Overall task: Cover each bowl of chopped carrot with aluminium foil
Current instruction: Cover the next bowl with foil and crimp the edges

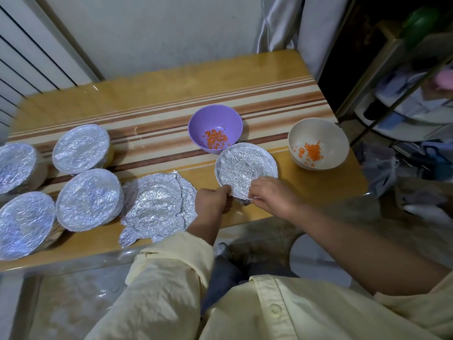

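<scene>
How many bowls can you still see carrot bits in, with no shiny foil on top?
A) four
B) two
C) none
B: only the purple bowl and the white bowl sit open with orange carrot pieces showing; the bowl under both hands and the four at the left already wear foil.

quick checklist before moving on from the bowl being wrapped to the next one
1. Foil lies over the whole top of the bowl in hand: ok.
2. Near edge crimped under the rim: not ok, left hand and right hand pinch it there.
3. Bowls left open: not ok, purple bowl and white bowl show carrot.
4. Spare foil within reach: ok.
5. Enough spare sheets for both: cannot tell.
</scene>
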Demonstrator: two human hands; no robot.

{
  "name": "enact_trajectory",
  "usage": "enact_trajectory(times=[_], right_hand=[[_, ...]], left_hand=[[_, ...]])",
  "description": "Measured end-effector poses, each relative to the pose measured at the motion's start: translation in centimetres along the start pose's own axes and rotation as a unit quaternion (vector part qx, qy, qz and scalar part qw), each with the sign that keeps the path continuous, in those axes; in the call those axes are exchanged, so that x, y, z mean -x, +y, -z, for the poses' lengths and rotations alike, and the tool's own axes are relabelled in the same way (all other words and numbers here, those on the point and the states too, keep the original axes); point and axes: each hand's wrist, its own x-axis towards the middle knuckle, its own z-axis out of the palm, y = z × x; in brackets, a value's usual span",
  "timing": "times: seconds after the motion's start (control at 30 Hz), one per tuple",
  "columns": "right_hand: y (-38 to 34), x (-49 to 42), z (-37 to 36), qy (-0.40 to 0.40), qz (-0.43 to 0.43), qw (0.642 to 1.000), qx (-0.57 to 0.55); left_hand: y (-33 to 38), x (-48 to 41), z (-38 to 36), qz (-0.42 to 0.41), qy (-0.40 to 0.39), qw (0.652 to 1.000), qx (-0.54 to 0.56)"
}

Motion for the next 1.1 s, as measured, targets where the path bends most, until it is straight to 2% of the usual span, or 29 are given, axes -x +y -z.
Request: enact_trajectory(times=[0.13,0.27,0.7,0.93,1.1], right_hand=[[-0.1,-0.2,0.1,0.008,-0.019,1.0,-0.016],[-0.3,-0.4,-0.3,-0.01,-0.019,0.999,-0.031],[-0.7,-0.6,-1.2,-0.038,-0.038,0.998,-0.031],[-0.6,-0.3,-1.1,-0.02,-0.049,0.998,-0.032],[-0.9,-0.3,-1.2,-0.021,-0.051,0.998,-0.03]], left_hand=[[-1.0,0.8,-0.3,0.024,-0.013,0.994,0.108],[-1.6,0.9,-0.9,0.034,0.035,0.985,0.168],[-1.0,0.0,-0.2,-0.02,0.06,0.994,0.092],[-1.5,0.2,0.4,-0.013,-0.001,0.999,0.046],[-2.2,-1.3,-0.3,-0.004,0.02,1.0,0.015]])
